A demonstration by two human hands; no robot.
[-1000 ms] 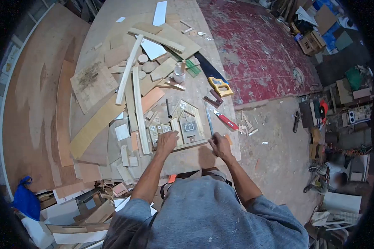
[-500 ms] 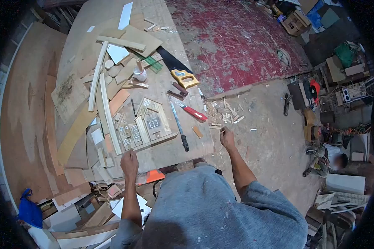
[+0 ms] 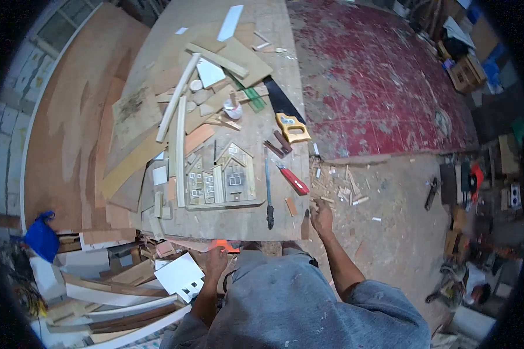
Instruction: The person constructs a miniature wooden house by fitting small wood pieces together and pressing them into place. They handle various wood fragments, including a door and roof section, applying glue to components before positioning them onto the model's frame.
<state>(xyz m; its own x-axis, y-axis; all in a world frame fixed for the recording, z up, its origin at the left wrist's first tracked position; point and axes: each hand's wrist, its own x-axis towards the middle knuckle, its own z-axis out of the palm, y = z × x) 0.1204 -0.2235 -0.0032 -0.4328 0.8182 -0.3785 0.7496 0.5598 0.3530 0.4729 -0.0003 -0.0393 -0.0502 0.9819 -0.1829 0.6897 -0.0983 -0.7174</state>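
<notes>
My left hand [image 3: 217,260] is below the table's front edge with its fingers curled, beside an orange object [image 3: 226,246]; whether it touches that object is unclear. My right hand [image 3: 322,219] is at the table's right front corner, fingers pinched together; what they hold, if anything, is too small to make out. On the table [image 3: 250,230] stands or lies a small wooden house model [image 3: 234,177] with windows and a gabled outline. To its right are a thin dark-handled blade [image 3: 269,192], a red cutter [image 3: 293,178] and a small orange-brown piece [image 3: 291,206].
A yellow-handled saw [image 3: 293,128], a white cup [image 3: 232,109], a green strip [image 3: 255,99] and wood strips [image 3: 181,151] lie farther back. Scraps [image 3: 349,189] litter the floor at right. A white board [image 3: 180,276] is below the table. Another person [image 3: 474,282] is at far right.
My left hand has moved from the table's left front edge down and right to beside the orange object. My right hand stays near the right corner, slightly lower. The view has shifted left.
</notes>
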